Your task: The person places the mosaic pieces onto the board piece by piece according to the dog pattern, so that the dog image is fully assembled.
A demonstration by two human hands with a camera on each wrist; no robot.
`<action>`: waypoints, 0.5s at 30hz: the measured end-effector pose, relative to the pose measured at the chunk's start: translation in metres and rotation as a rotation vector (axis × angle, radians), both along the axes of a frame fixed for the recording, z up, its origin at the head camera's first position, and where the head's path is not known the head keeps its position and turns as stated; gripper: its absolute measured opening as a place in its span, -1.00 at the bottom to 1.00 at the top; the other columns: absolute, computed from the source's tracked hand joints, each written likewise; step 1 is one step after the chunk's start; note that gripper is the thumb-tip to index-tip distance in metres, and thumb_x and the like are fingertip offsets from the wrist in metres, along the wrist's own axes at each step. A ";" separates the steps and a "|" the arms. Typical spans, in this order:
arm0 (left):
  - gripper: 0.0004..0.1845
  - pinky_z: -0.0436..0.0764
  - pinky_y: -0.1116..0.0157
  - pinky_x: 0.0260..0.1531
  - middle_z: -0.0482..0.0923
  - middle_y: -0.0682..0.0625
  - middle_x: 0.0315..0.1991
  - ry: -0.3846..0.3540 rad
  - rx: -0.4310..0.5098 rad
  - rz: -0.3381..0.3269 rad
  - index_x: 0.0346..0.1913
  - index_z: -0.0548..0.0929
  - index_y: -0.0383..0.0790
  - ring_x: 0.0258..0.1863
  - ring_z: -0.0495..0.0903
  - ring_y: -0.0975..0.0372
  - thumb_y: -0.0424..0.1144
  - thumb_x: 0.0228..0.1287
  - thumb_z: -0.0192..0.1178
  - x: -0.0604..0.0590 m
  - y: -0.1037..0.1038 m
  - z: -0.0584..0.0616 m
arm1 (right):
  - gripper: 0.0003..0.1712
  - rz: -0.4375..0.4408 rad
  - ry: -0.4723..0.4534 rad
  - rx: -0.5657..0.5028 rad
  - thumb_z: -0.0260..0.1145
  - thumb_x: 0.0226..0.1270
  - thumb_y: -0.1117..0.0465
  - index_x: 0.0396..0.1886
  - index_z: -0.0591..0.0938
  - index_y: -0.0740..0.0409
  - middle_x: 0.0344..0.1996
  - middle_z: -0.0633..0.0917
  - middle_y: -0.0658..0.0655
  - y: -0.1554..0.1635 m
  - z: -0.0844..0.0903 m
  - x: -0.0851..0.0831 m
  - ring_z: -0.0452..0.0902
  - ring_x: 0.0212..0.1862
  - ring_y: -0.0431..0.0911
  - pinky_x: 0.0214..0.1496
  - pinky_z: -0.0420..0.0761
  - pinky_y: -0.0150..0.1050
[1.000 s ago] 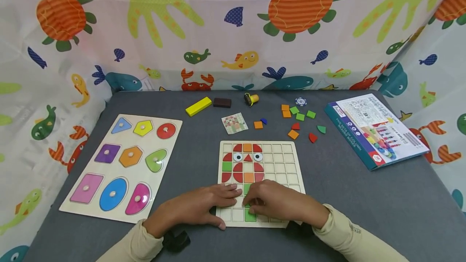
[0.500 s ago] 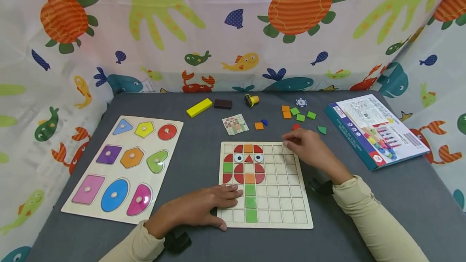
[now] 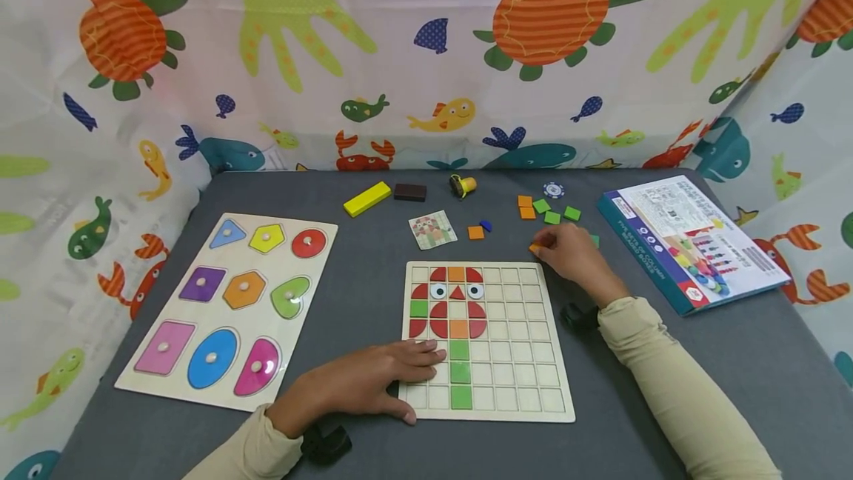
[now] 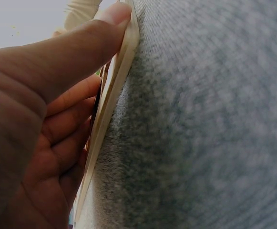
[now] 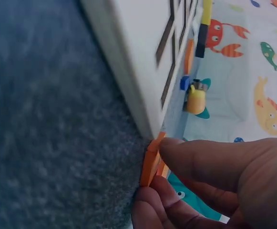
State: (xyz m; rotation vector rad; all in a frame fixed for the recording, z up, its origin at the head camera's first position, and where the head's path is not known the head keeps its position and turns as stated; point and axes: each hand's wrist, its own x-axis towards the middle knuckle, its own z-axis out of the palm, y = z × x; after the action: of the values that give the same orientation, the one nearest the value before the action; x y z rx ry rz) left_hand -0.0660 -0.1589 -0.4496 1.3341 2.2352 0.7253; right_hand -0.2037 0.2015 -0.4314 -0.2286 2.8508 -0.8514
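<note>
Here's smooth, pale wood on the grid board [image 3: 520,376] under the left hand [image 3: 383,376], matt orange tile [image 5: 150,164] in the right hand [image 3: 577,255], rough woven cloth [image 3: 500,450] beneath both!

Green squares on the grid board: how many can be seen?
4: one green square in the leftmost column of the grid board, three green squares at the bottom of its third column from left. The left hand may hide more.
</note>
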 end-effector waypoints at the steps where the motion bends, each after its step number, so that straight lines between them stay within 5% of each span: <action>1: -0.22 0.26 0.18 0.32 0.17 0.09 0.47 -0.002 0.001 -0.001 0.43 0.33 -0.14 0.47 0.04 0.20 0.08 0.21 0.30 0.000 0.000 0.000 | -0.74 0.002 -0.001 0.010 0.28 0.36 0.32 -0.03 0.66 0.38 -0.17 0.68 0.30 0.000 0.000 -0.001 0.58 -0.13 0.13 -0.16 0.59 0.00; 8: -0.23 0.25 0.17 0.32 0.17 0.10 0.46 -0.020 -0.005 0.002 0.43 0.34 -0.13 0.47 0.04 0.20 0.08 0.21 0.30 0.000 0.001 0.000 | -0.67 -0.008 -0.031 0.019 0.28 0.33 0.36 0.05 0.62 0.41 -0.11 0.65 0.35 0.000 -0.001 -0.004 0.55 -0.07 0.16 -0.08 0.57 0.03; 15: -0.24 0.25 0.17 0.33 0.17 0.09 0.46 -0.022 0.006 0.003 0.42 0.35 -0.14 0.47 0.04 0.19 0.07 0.21 0.31 0.000 0.001 0.000 | -0.77 -0.037 -0.020 -0.079 0.27 0.36 0.33 -0.04 0.65 0.32 -0.19 0.66 0.26 -0.001 0.002 0.001 0.55 -0.15 0.08 -0.22 0.58 -0.10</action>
State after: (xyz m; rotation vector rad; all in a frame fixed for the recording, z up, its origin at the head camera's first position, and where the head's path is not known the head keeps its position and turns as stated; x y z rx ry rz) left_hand -0.0659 -0.1582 -0.4491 1.3198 2.2205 0.7444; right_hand -0.2024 0.2002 -0.4291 -0.1760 2.8146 -0.9699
